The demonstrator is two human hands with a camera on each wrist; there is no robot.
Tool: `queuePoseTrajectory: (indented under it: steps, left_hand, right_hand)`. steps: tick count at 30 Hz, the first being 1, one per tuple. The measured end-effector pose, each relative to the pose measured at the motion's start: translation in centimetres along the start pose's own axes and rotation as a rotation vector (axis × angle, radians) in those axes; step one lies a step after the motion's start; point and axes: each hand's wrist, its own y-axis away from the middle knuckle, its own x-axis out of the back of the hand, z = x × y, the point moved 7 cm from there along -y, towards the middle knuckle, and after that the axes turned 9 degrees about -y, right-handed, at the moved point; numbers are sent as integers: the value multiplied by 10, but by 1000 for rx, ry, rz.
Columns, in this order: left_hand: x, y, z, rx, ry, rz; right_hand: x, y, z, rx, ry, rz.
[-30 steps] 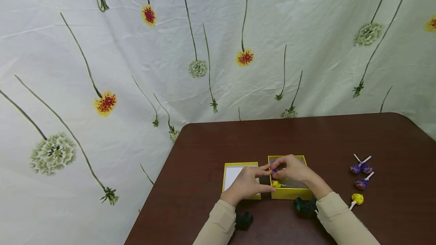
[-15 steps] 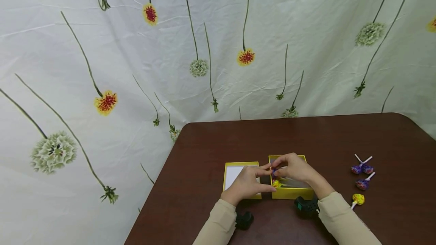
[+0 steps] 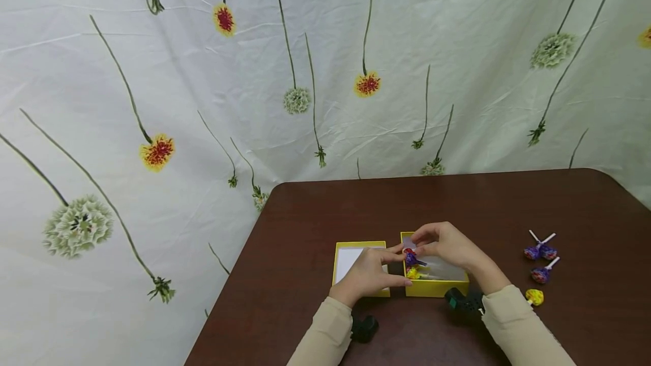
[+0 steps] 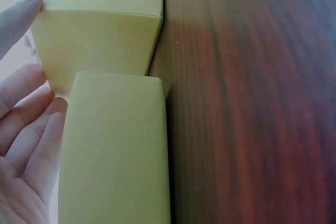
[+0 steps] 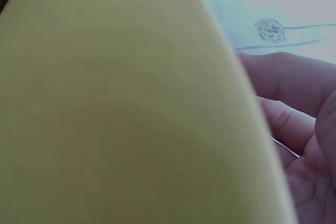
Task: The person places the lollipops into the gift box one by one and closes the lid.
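Note:
A yellow box (image 3: 436, 288) stands uncovered at the table's front middle. Along its left wall, inside, lie a purple-wrapped lollipop (image 3: 411, 259) and a yellow-wrapped lollipop (image 3: 413, 273). My left hand (image 3: 368, 275) holds the box at its left side, thumb by the front corner and fingers near the rim. In the left wrist view its fingertips meet the yellow wall (image 4: 97, 45). Over the box hovers my right hand (image 3: 450, 250), thumb and forefinger apart just beside the purple lollipop. The right wrist view is mostly filled by a blurred yellow box wall (image 5: 126, 98).
A yellow lid with a white inside (image 3: 347, 258) lies left of the box, partly under my left hand. On the right of the brown table (image 3: 325, 208) are several purple lollipops (image 3: 540, 274) and a yellow lollipop (image 3: 534, 297). Behind hangs a floral cloth (image 3: 325, 61).
My right hand has let go of the purple lollipop and drawn up and to the right, uncovering the lollipop in the box. My left hand stays in place.

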Motion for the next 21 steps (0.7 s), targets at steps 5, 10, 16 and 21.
queuePoseTrajectory:
  steps: [5, 10, 16, 21]
  left_hand:
    - [-1, 1, 0, 9, -2, -3]
    - [0, 2, 0, 14, 12, -8]
    - [0, 2, 1, 6, 0, -6]
    - [0, 3, 2, -2, -19, -1]
  right_hand:
    - [16, 5, -1, -5, 3, 53]
    - [33, 11, -2, -31, 35, 114]
    - [51, 20, -1, -74, 80, 172]
    - [70, 29, 1, -88, 81, 223]
